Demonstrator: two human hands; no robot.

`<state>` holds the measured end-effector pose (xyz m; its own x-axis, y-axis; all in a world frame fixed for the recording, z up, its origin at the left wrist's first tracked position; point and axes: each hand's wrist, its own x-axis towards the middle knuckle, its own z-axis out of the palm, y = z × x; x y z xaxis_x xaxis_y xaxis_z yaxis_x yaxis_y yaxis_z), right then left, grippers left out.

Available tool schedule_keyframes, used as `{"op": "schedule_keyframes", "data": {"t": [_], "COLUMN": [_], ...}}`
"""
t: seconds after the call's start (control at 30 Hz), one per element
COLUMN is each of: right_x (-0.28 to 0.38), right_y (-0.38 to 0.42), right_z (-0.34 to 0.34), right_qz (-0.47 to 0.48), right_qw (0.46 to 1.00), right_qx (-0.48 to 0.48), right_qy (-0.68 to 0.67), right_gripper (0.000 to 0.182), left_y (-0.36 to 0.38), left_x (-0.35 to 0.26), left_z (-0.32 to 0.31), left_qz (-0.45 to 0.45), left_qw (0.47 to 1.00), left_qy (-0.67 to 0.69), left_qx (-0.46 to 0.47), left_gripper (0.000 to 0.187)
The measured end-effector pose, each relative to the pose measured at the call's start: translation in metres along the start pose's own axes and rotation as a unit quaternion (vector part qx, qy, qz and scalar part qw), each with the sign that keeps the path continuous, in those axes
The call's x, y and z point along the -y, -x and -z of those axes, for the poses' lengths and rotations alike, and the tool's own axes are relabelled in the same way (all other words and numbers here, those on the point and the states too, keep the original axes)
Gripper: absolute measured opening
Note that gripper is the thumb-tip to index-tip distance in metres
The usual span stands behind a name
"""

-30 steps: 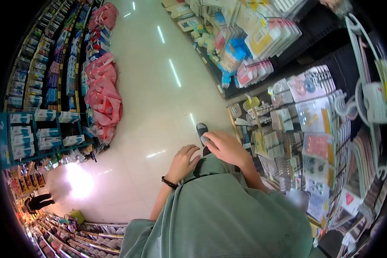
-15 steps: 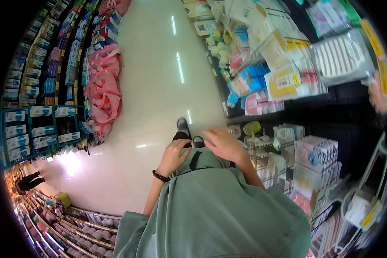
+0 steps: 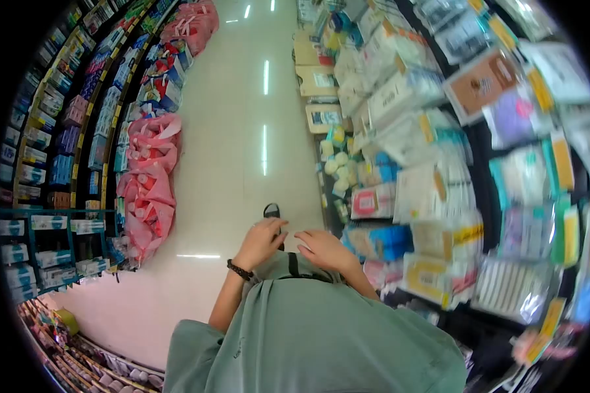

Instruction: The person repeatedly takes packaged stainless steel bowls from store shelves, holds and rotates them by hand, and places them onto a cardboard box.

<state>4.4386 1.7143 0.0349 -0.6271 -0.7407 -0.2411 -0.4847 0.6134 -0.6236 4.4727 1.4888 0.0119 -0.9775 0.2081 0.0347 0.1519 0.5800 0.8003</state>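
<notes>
My left hand [image 3: 261, 245], with a dark beaded bracelet [image 3: 240, 270] at the wrist, hovers in front of my waist. Its fingers are loosely stretched and hold nothing that I can see. Across a small gap, my right hand [image 3: 324, 251] is held at the same height, fingers apart and no object in it. Below both is my green shirt [image 3: 334, 334], with a dark strap [image 3: 294, 263] hanging at the front. One dark shoe [image 3: 272, 210] shows on the floor beyond my fingers.
A pale tiled aisle [image 3: 233, 157] runs ahead. On its left stand shelves of boxed goods [image 3: 62, 170] and pink bagged bottles [image 3: 147, 206]. Packaged goods [image 3: 432, 190] hang along the right, with yellow-green items [image 3: 337, 160] at the aisle edge. More shelving [image 3: 78, 360] lies at lower left.
My view has moved forward along the aisle, and the right-hand hanging packages now sit lower and nearer. My hands stay before my waist. The person at far left is out of view.
</notes>
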Motion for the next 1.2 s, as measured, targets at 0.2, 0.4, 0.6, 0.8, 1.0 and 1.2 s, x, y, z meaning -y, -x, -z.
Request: {"op": "schedule_keyframes", "data": {"t": [0.2,0.4,0.6,0.8,1.0,1.2], "right_x": [-0.019,-0.067,-0.139,-0.195,-0.241,-0.274], "right_y": [-0.128,-0.223,-0.339,-0.465,-0.562,-0.628], "right_z": [0.107,0.142,0.189,0.299,0.387,0.434], "right_qz": [0.038,0.039,0.094,0.044,0.031,0.028], "right_qw": [0.994,0.999,0.994,0.996,0.988,0.988], "right_qx": [-0.094,-0.016,-0.035,-0.054,-0.132,-0.121], "right_qy": [-0.025,-0.025,-0.044,-0.056,-0.076,-0.092], "right_gripper": [0.033,0.033,0.027,0.028,0.025,0.025], "left_y": [-0.146,-0.234,-0.343,-0.502,-0.627,-0.709], "left_x": [0.008,0.034,0.082,0.101,0.127,0.158], "left_z": [0.101,0.121,0.130,0.200,0.242,0.254], "left_qz": [-0.008,-0.014,0.026,0.004,-0.016,0.004], "left_qw": [0.993,0.994,0.996,1.000,0.996,1.000], "left_qy": [0.016,0.081,0.081,-0.030,-0.086,-0.023], "left_qx": [-0.116,-0.075,-0.015,-0.009,-0.037,-0.014], "left_gripper": [0.026,0.026,0.031,0.032,0.030,0.030]}}
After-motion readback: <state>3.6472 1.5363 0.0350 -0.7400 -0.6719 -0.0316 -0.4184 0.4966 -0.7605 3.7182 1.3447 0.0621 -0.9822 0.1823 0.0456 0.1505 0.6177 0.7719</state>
